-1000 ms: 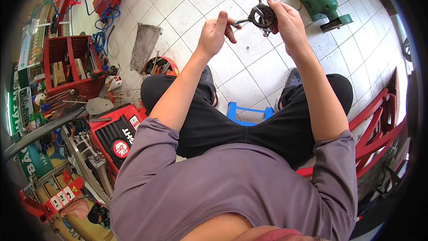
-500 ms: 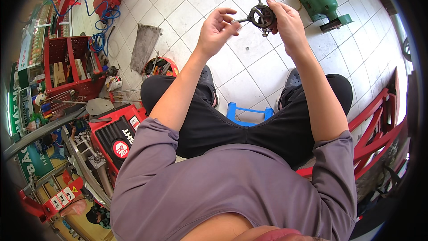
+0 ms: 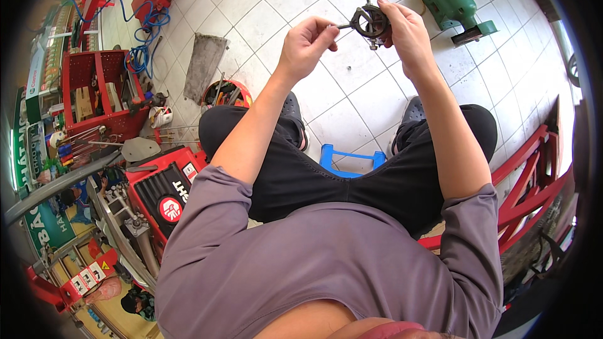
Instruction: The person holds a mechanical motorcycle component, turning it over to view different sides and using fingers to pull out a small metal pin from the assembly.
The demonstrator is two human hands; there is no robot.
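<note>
Above the floor, at arm's length, my right hand (image 3: 407, 34) is closed on one side of a dark, round metal clamp-like tool (image 3: 369, 22). Silvery bolts stick out of its upper and lower ends. From its left side a thin dark rod (image 3: 343, 26) projects toward my left hand (image 3: 306, 47). The thumb and forefinger of that hand pinch the rod's outer end; the other fingers are curled in. The inside of the ring is too small to make out fully, and my right fingers hide its right edge.
Beyond my right hand stands a green bench grinder (image 3: 453, 3). A blue stool (image 3: 352, 158) shows between my legs. To the left are a red bucket of tools (image 3: 242, 91), a grey slab (image 3: 204, 66), a red tool cart (image 3: 100, 94) and a coiled blue hose (image 3: 141, 56). Red metal frames (image 3: 527, 188) lie right.
My left hand's spread fingers have curled in, and its fingertips have turned around the rod's end. The round tool and my right hand have barely moved.
</note>
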